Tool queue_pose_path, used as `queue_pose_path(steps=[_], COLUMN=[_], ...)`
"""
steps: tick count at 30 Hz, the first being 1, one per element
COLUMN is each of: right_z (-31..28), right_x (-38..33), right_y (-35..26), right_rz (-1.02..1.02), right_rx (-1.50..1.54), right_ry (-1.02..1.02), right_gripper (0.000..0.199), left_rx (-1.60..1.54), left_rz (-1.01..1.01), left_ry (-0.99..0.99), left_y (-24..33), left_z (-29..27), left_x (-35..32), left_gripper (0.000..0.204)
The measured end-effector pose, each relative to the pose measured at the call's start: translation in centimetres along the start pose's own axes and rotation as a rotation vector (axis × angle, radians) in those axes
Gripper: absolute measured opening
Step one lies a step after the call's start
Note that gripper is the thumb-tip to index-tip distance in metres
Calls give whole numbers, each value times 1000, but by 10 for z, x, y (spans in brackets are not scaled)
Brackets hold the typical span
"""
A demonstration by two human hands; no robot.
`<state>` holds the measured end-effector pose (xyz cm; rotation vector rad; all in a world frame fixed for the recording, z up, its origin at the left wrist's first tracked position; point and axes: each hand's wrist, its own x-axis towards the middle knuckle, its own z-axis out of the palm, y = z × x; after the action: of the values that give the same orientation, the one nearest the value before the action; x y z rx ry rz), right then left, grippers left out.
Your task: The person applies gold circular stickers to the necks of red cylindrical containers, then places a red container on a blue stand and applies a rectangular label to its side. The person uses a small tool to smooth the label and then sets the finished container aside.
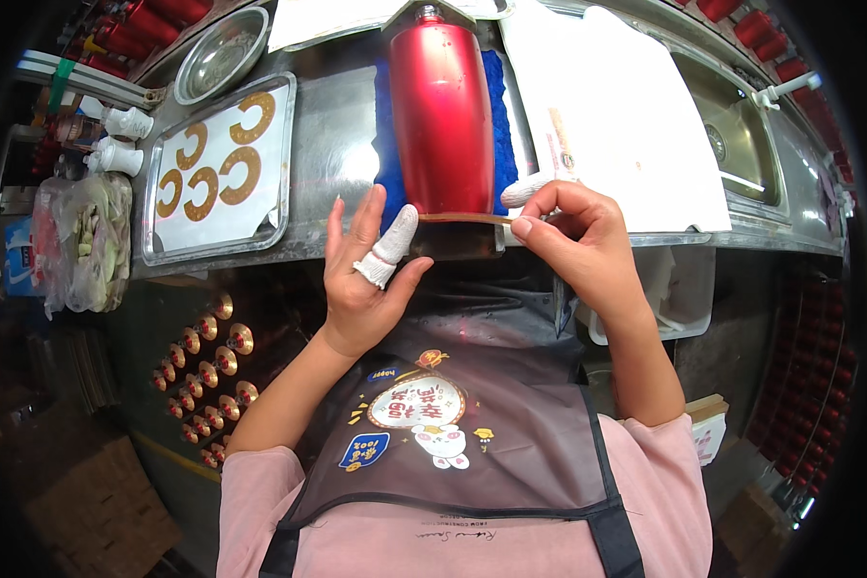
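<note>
A large glossy red bottle (pixel 442 116) lies on a blue cloth (pixel 387 159) with its neck away from me and its base at the counter's near edge. Along the base runs a thin brownish strip (pixel 467 219). Its right end is pinched between the thumb and fingers of my right hand (pixel 578 236). My left hand (pixel 371 275) is spread beside the base's left corner, its covered fingertip near the strip's left end. White finger covers sit on one finger of each hand. Whether my left fingertip touches the bottle is unclear.
To the left, a metal tray (pixel 287 193) holds several gold C-shaped pieces (pixel 241 175) on white paper. A metal bowl (pixel 222 56) stands behind it. White sheets (pixel 617 116) cover the counter at right, beside a sink (pixel 742 144). Plastic bags (pixel 91 241) hang at the left edge.
</note>
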<state>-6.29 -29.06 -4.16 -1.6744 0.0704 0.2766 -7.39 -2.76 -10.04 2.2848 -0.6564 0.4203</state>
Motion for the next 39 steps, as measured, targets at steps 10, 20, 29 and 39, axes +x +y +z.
queue_pose_path(steps=[10,20,29,39], right_z=[-1,2,5,-4], right_x=[11,17,16,4], right_y=[13,21,26,5], right_rz=[-3,6,-23,-10], right_rx=[-25,-37,-71,-9], right_ry=[25,15,-2,8], right_gripper=[12,13,12,11], left_rx=[100,290,55,47], left_rz=[92,251,89,72], left_ry=[-25,26,93,19], left_y=[6,26,15,-1], left_z=[-2,0,18,3], left_x=[12,41,55,3], left_gripper=[45,43,72,53])
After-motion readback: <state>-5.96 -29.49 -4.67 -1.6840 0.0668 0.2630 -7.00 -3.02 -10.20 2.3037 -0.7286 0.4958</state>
